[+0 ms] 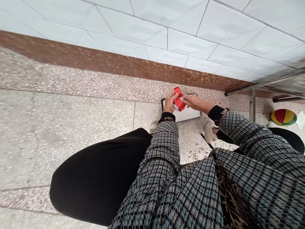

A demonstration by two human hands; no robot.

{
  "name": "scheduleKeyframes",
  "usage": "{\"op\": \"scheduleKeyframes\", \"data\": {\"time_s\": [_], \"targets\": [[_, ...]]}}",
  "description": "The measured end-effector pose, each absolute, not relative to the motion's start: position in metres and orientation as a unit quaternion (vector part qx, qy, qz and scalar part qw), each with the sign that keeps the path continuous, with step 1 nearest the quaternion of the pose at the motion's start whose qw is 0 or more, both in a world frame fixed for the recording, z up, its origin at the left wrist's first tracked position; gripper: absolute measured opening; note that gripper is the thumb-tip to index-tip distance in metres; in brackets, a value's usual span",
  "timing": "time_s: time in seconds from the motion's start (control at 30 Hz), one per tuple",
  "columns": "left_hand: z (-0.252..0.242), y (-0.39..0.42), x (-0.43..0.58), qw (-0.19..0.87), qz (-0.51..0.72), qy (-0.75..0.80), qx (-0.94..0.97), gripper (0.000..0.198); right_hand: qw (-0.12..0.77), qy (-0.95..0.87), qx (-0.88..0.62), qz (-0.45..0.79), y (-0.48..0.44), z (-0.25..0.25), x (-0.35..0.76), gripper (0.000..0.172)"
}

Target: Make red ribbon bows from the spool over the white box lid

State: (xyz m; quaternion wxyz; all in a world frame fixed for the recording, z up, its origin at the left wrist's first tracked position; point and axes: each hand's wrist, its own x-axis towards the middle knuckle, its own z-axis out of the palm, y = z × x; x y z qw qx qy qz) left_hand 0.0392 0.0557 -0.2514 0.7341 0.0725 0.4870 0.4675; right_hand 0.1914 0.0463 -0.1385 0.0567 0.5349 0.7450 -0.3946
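Observation:
A red, shiny, ribbon-like bundle (179, 105) with a small whitish part at its lower left is between my two hands. My left hand (169, 102) is closed round its left side. On the right, my right hand (193, 101) has its fingers pinched together at the edge of the red bundle; what lies between the fingertips is too small to make out. Beneath both hands, a white board with a dark frame (188, 115) lies on the floor, partly covered by the hands.
Many small dark and shiny pieces (199, 152) are scattered on the speckled floor near my shoes. A metal frame (252, 105) stands at the right, with a red, yellow and green ball (283, 117) beyond it. A tiled wall (152, 35) rises in front.

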Motion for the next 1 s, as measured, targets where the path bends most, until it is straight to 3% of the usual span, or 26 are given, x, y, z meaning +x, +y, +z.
{"op": "scheduleKeyframes", "data": {"time_s": [0.1, 0.33, 0.83, 1.0], "targets": [[-0.255, 0.055, 0.04, 0.733, 0.463, 0.493, 0.069, 0.035, 0.053, 0.764, 0.526, -0.371, 0.045, -0.148, 0.191, 0.014], [-0.259, 0.05, 0.045, 0.74, 0.439, 0.506, 0.056, 0.031, 0.162, 0.793, 0.506, -0.3, 0.046, -0.156, 0.186, 0.022], [-0.276, 0.036, 0.052, 0.742, 0.417, 0.52, 0.078, 0.031, 0.21, 0.786, 0.51, -0.28, 0.034, -0.167, 0.188, 0.019], [-0.279, 0.036, 0.054, 0.742, 0.407, 0.524, 0.094, 0.03, 0.166, 0.745, 0.544, -0.349, 0.027, -0.175, 0.194, 0.015]]}}
